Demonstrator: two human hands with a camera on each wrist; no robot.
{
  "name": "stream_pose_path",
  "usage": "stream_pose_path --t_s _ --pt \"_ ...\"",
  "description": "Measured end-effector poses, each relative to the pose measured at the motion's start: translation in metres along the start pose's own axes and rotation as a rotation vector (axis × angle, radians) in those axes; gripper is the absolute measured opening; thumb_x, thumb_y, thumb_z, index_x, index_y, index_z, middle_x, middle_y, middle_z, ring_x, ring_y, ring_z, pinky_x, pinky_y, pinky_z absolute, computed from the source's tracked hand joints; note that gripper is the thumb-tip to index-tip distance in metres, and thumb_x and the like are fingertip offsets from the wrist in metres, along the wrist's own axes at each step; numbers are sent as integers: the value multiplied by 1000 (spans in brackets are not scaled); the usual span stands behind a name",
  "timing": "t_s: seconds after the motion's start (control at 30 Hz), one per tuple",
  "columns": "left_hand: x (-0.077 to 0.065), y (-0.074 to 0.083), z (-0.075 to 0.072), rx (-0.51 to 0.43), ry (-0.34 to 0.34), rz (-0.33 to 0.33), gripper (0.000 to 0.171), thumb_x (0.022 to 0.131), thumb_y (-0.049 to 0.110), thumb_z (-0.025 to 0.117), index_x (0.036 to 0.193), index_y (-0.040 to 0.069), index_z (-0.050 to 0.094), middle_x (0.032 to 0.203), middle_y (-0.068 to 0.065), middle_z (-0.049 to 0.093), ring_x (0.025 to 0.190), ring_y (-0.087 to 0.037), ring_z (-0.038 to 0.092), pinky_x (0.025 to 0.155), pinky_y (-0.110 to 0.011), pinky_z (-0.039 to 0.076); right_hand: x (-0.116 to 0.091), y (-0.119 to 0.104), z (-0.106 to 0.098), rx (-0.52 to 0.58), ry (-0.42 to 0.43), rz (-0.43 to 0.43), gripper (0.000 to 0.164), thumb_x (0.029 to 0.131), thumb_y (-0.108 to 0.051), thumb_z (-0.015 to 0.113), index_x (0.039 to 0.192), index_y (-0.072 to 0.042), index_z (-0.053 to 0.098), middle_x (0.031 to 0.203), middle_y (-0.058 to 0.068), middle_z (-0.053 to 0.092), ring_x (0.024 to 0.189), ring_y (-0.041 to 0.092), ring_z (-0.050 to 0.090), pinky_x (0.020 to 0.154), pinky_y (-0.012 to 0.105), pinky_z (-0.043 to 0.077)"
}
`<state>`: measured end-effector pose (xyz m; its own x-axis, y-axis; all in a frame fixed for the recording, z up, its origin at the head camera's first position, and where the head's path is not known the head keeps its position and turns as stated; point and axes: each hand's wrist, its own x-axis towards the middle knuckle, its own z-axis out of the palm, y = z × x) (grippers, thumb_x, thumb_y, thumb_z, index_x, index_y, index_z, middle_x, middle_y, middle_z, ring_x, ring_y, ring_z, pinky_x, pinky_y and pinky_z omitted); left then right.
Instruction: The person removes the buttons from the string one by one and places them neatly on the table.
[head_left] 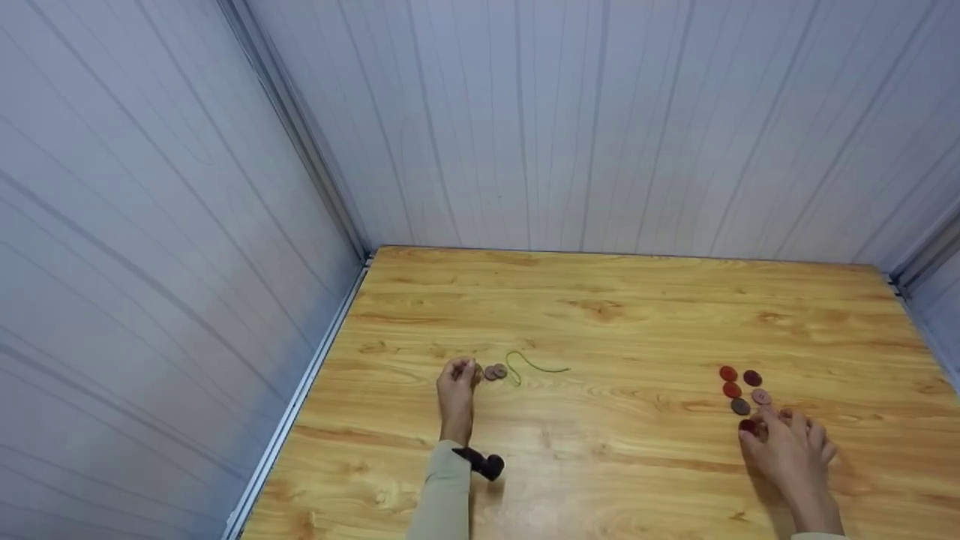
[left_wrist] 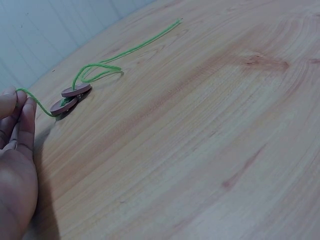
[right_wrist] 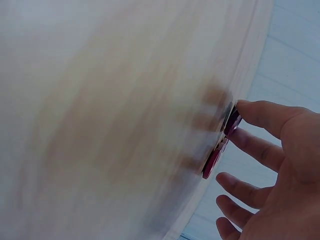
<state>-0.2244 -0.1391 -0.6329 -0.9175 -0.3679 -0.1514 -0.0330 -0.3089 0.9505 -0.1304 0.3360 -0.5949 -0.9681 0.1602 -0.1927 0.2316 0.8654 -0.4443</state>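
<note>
My left hand [head_left: 456,394] pinches the end of a green string [left_wrist: 135,49] between thumb and fingertips. The string runs through two brownish-pink buttons [left_wrist: 64,106], which lie overlapping on the wooden table just right of the hand. Beyond them it loops and trails off rightward. At the right, my right hand [head_left: 791,450] has thumb and forefinger on a dark red button [head_left: 748,426], pinching it by its edges. Its other fingers are spread in the right wrist view. Just ahead lie two red buttons [head_left: 730,381], a grey one [head_left: 740,406], a pink one [head_left: 761,396] and a dark maroon one [head_left: 752,377].
The wood-grain table [head_left: 600,322] is bounded by a pale panel wall [head_left: 555,127] at the back and another panel [head_left: 150,225] on the left. A black wrist-worn device [head_left: 487,466] sticks out beside the left sleeve.
</note>
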Motion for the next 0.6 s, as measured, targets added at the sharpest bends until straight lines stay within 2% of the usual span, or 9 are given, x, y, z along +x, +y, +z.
stream_pose_path --t_s 0.4,0.6 --pt "-1 1 2 4 -5 18 15 95 8 59 103 -4 57 94 -14 60 84 -21 58 77 -34 56 -2 -1 1 3 57 -47 50 91 -42 60 123 -4 52 133 41 25 118 64 15 88 77 12" --pt "-1 1 2 -15 6 30 13 94 5 59 102 -6 56 89 -9 59 82 -20 58 75 -33 55 -4 -13 -8 29 78 -61 50 93 -39 58 125 -1 53 135 41 26 121 63 14 92 77 8"
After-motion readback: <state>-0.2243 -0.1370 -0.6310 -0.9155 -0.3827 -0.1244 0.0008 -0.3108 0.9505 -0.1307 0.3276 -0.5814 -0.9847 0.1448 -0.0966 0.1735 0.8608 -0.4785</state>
